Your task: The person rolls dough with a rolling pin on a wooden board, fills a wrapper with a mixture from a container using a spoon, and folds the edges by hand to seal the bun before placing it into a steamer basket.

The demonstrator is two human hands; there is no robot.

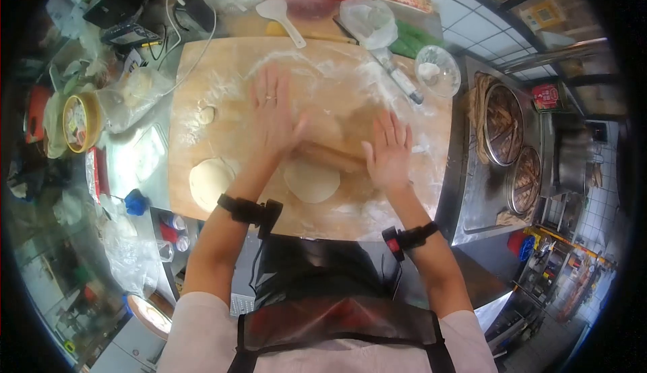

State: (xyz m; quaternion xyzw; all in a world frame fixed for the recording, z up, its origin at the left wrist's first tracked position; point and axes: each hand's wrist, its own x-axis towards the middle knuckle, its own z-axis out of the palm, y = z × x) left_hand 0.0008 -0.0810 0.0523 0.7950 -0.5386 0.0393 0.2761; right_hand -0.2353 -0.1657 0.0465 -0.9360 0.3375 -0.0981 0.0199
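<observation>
"What lay at the left of the wooden board (189,137)?"

"A yellow-rimmed bowl (81,124) stood well beyond it, and a clear plastic bag (133,100) lay just beside it. On its left part were a small dough lump (206,115) and, nearer the person, a pale dough round (211,183)."

"And the left hand (272,113)?"

"It was flat and open over the board, fingers stretched forward, a ring on one, its heel at the left end of the rolling pin (329,155)."

"Where was the pin?"

"Mid-board, slightly slanted, across a flattened dough piece (312,182)."

"The right hand (389,150)?"

"Open too, fingers parted, its heel by the pin's right end."

"Anything further right?"

"A clear bowl (437,71) with something white in it sat at the board's far right corner. Beyond the right edge stood two round trays (503,123) of brownish pieces."
</observation>
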